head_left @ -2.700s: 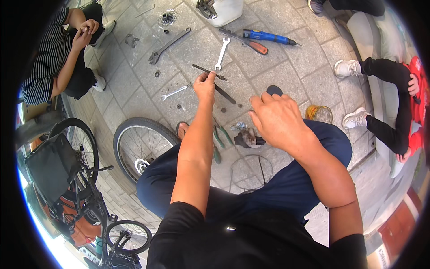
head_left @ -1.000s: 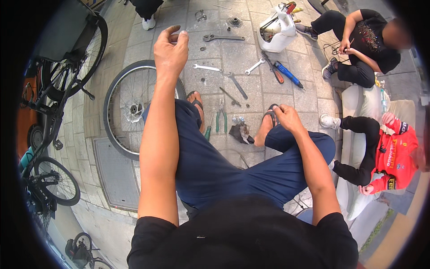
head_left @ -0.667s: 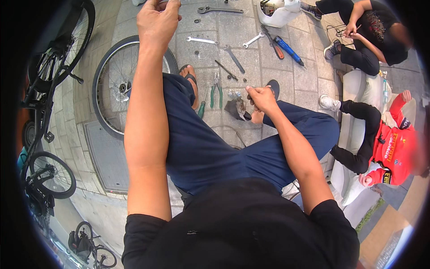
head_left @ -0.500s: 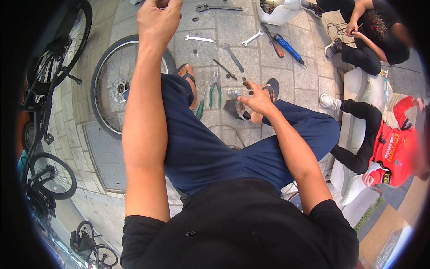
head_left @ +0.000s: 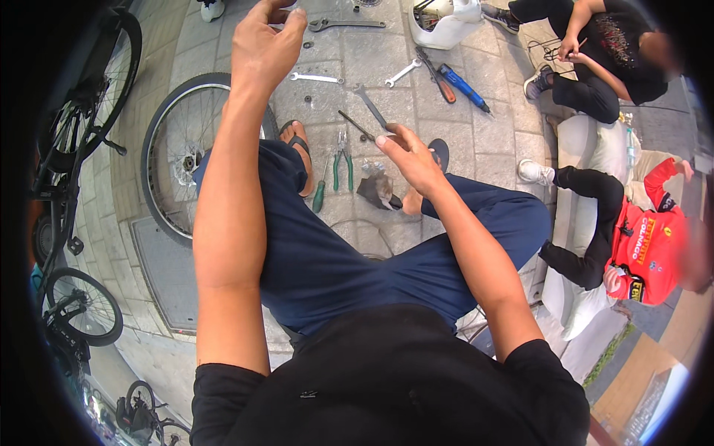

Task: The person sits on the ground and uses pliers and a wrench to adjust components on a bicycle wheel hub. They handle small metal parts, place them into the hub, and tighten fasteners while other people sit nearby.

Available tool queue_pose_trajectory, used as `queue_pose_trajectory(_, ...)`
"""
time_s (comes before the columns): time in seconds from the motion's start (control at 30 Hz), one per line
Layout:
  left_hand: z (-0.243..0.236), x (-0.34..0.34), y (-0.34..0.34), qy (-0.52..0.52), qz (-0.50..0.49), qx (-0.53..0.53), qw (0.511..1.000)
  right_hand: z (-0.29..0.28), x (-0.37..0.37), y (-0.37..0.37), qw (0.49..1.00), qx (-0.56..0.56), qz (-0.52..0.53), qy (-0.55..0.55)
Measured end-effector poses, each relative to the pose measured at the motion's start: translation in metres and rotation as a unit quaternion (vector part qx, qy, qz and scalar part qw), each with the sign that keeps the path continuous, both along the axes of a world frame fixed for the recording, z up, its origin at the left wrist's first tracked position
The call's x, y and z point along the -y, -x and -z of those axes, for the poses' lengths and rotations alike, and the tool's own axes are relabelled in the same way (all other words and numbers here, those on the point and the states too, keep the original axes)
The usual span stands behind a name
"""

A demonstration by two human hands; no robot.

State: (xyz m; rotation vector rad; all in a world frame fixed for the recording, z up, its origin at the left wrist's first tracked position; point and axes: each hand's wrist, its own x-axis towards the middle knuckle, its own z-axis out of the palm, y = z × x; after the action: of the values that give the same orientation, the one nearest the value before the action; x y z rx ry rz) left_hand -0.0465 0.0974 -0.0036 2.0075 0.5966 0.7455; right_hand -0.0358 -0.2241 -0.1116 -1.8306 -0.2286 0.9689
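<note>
My left hand (head_left: pixel 266 46) is raised at the upper edge, large in view. Its fingers curl toward the thumb and run partly out of the picture; whatever they hold, if anything, is hidden. Low over the paving, my right hand (head_left: pixel 409 160) has thumb and forefinger apart, with darkened fingertips. They hover at the near ends of a flat grey wrench (head_left: pixel 372 106) and a thin dark rod (head_left: pixel 355 124); contact is unclear. Between my feet are green-handled pliers (head_left: pixel 342 169), a green screwdriver (head_left: pixel 319 195) and a crumpled dark cloth or bag (head_left: pixel 378 192).
Farther off lie an adjustable wrench (head_left: pixel 346 24), two spanners, an orange-handled tool (head_left: pixel 439 80), a blue power tool (head_left: pixel 465 88) and a white container (head_left: pixel 446 22). A bicycle wheel (head_left: pixel 152 160) lies left; bicycles stand beyond it. Two people sit at the right.
My right hand has moved forward and left, from above the dark cloth to the ends of the wrench and rod. My left hand stays raised. The whole view has shifted slightly.
</note>
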Motion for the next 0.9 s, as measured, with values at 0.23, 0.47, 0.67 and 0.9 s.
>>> queue_pose_trajectory(0.23, 0.010, 0.002, -0.003, 0.019, 0.035, 0.017, 0.999, 0.005, 0.007, 0.004, 0.999, 0.002, 0.038, 0.000)
queue_pose_trajectory(0.47, -0.001, 0.009, 0.003, 0.010, 0.020, 0.002, 1.000, 0.004, 0.010, 0.003, 0.997, 0.052, 0.038, 0.045)
queue_pose_trajectory(0.67, -0.002, 0.007, 0.002, 0.053, 0.044, 0.012, 0.998, 0.011, 0.002, 0.002, 0.992, 0.019, 0.069, 0.108)
queue_pose_trajectory(0.9, -0.002, 0.008, 0.002, 0.029, 0.041, 0.009, 0.999, 0.047, 0.004, -0.005, 0.983, 0.039, 0.039, 0.175)
